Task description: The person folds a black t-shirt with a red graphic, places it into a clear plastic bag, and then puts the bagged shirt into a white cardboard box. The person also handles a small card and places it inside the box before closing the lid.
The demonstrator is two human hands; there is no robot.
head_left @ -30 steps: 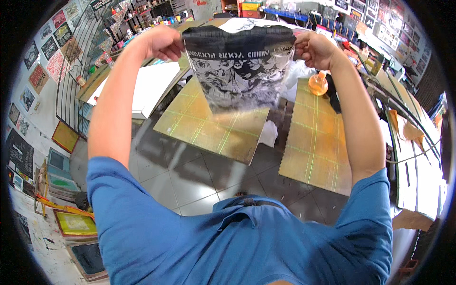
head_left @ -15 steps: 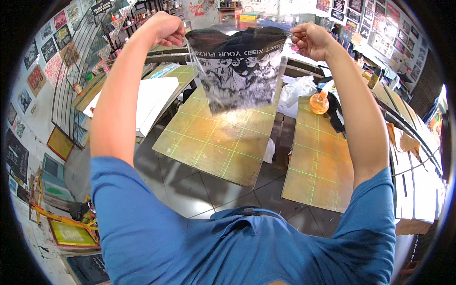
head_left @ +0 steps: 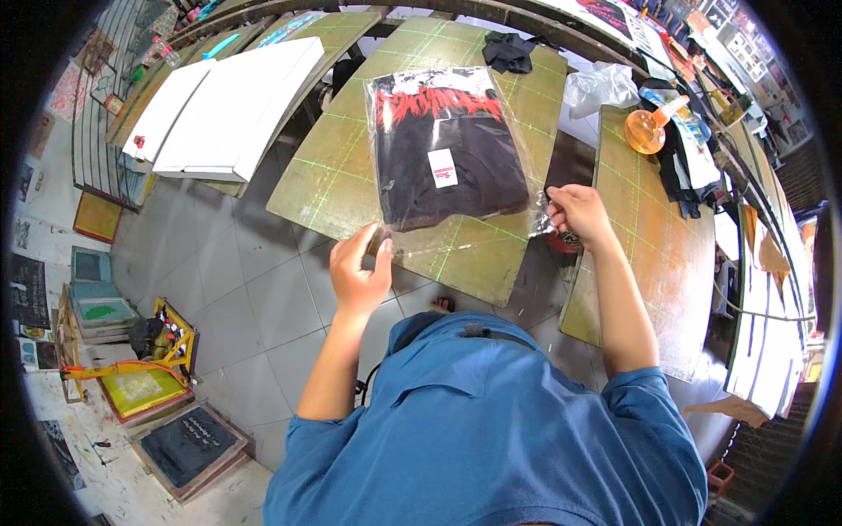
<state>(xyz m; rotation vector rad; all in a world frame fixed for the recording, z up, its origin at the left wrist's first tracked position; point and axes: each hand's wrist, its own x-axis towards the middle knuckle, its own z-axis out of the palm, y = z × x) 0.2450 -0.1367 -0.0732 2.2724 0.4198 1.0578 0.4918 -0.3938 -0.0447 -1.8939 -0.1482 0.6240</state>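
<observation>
A folded black T-shirt (head_left: 460, 167) with a red and white print lies flat inside a clear plastic bag (head_left: 403, 241) on the middle board. A small white label (head_left: 443, 168) shows on the black cloth. The bag's loose clear end is toward me. At its near left corner, my left hand (head_left: 358, 273) grips the plastic, thumb and fingers closed around the edge. The near right corner is pinched between the thumb and fingers of my right hand (head_left: 581, 217).
Yellowish board (head_left: 333, 180) with green grid lines lies under the bag; another board (head_left: 640, 263) is to the right. Black cloth (head_left: 510, 53) sits at the far edge. An orange spray bottle (head_left: 645, 130) stands near crumpled clear plastic (head_left: 601, 89). A white box (head_left: 237, 110) stands left.
Both hands have come down and nearer with the bag, from raised in front of me to low over the board. The side with the red print and label now faces up.
</observation>
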